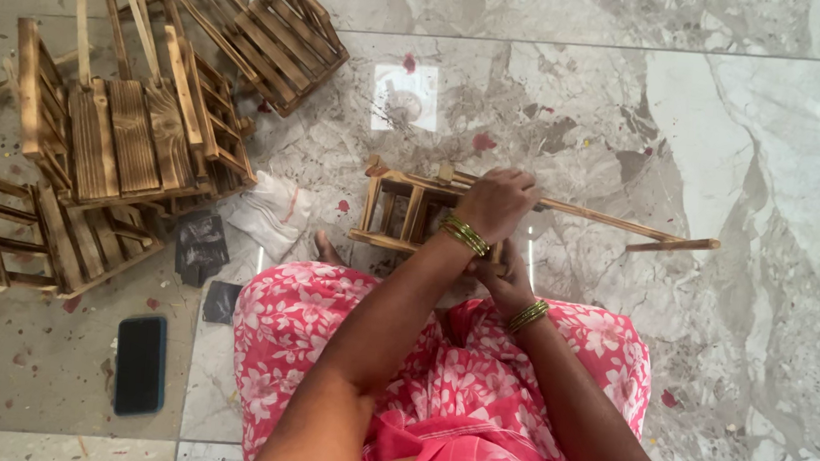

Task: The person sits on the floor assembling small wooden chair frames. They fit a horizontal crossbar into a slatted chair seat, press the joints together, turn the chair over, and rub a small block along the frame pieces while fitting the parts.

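Note:
A small burnt-wood slatted frame [400, 208] lies on the marble floor in front of my lap, with a long thin stick [618, 222] running out of it to the right. My left hand [496, 203] is closed over the top right of the frame, where the stick joins it. My right hand [506, 283] grips the frame's near edge from below, its fingers partly hidden under my left wrist. Both wrists carry gold-green bangles. I sit on the floor in pink flowered clothing [436, 381].
Several similar wooden slatted pieces are heaped at the left [131, 137], the upper left [270, 25] and the far left [35, 227]. Beside them lie a white cloth [268, 213] and two dark squares [199, 247]. A black phone [140, 365] sits lower left.

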